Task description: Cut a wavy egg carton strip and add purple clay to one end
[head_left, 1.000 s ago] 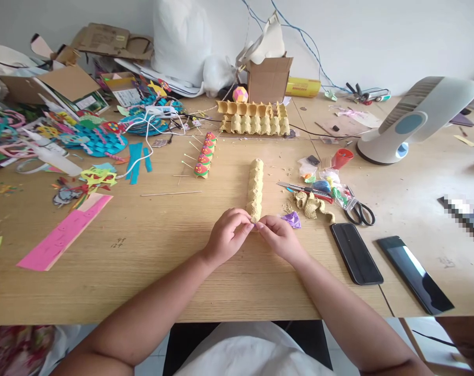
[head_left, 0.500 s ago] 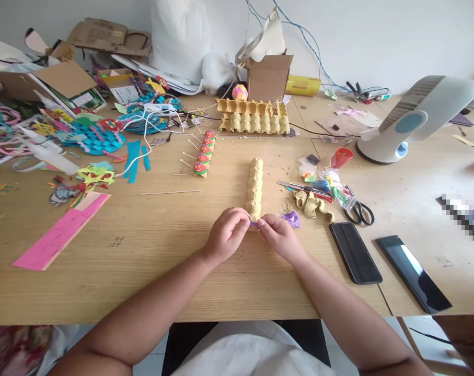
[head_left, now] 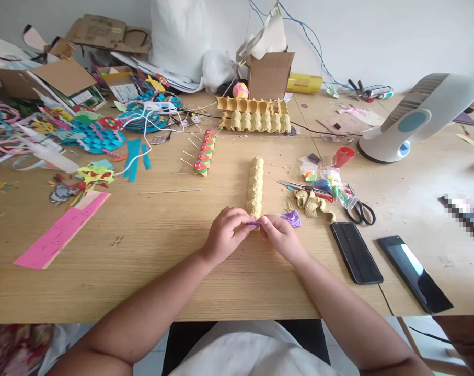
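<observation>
My left hand (head_left: 226, 233) and my right hand (head_left: 280, 236) meet at the near end of a plain egg-carton strip (head_left: 255, 184) that lies lengthwise on the wooden table (head_left: 150, 261). Both hands pinch a small purple piece (head_left: 253, 223) between their fingertips, right against the strip's near end. A crumpled purple scrap (head_left: 292, 218) lies just right of my right hand. A painted egg-carton caterpillar (head_left: 205, 153) with toothpicks sits to the far left of the strip.
Two dark phones (head_left: 356, 253) (head_left: 415, 273) lie at the right. Scissors (head_left: 360, 211), a craft knife (head_left: 303, 188) and carton scraps (head_left: 313, 203) sit beyond my right hand. A white fan (head_left: 419, 117) stands far right. Egg-carton trays (head_left: 254, 116), a cardboard box (head_left: 268, 75) and coloured paper crafts (head_left: 91, 138) crowd the back and left.
The fingertips of both hands have shifted slightly on the purple piece, drawing it a little wider between them. Everything else on the table stays put.
</observation>
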The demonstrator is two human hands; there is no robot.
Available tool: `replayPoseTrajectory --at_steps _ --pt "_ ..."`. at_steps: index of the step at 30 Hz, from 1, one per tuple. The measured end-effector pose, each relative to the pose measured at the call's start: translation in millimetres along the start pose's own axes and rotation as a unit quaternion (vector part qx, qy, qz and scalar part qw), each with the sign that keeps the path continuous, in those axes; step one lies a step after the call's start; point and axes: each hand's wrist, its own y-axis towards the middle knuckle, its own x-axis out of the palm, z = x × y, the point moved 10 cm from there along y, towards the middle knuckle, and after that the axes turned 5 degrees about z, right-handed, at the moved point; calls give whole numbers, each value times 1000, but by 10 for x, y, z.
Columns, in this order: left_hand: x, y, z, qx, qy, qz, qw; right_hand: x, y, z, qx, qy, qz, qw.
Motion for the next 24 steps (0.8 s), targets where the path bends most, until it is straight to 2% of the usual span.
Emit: replayPoseTrajectory --at_steps 6,10,13,24 --pt "-19 11 14 4 0 6 1000 16 16 45 13 43 2 999" --pt "-26 17 -23 -16 -6 10 1000 -82 37 93 23 37 35 998" --pt "-36 20 -44 -22 5 14 1000 -111 40 107 27 27 36 999" --pt "-21 1 -195 -66 27 10 997 -193 75 61 -25 -137 65 988"
